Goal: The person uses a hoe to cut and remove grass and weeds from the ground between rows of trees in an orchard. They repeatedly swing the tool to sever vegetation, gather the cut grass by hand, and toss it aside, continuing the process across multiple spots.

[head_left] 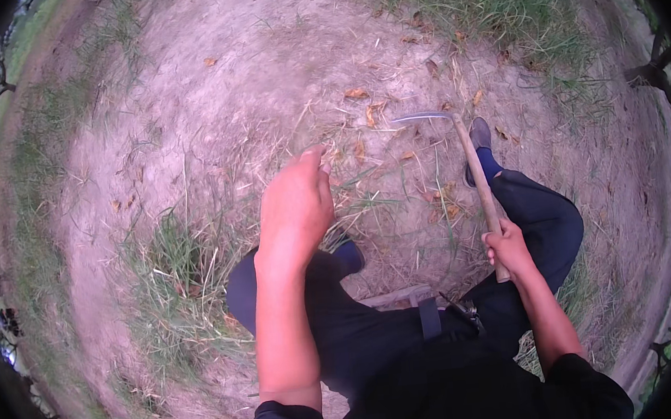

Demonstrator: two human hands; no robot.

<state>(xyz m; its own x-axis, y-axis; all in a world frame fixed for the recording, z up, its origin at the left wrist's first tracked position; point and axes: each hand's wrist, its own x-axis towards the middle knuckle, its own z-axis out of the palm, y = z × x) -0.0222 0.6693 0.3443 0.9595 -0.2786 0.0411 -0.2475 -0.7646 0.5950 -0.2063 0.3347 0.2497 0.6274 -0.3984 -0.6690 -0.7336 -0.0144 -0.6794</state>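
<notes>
My right hand (pixel 508 249) is wrapped around the lower part of a sickle's long wooden handle. The sickle (pixel 473 157) points away from me, and its thin curved blade (pixel 421 116) reaches left, just above the dirt. My left hand (pixel 297 205) is held over the ground in front of my left knee, back side up. Its fingers are drawn together; whatever they may hold is hidden. Loose grass stalks (pixel 367 200) lie beside and beneath that hand, to its right.
A grass clump (pixel 175 251) grows left of my left knee, and a thicker green patch (pixel 485 5) at the far right. Dry brown leaves (pixel 356 93) dot the bare soil. My right shoe (pixel 481 134) is close to the sickle. A wooden piece (pixel 397 297) shows between my legs.
</notes>
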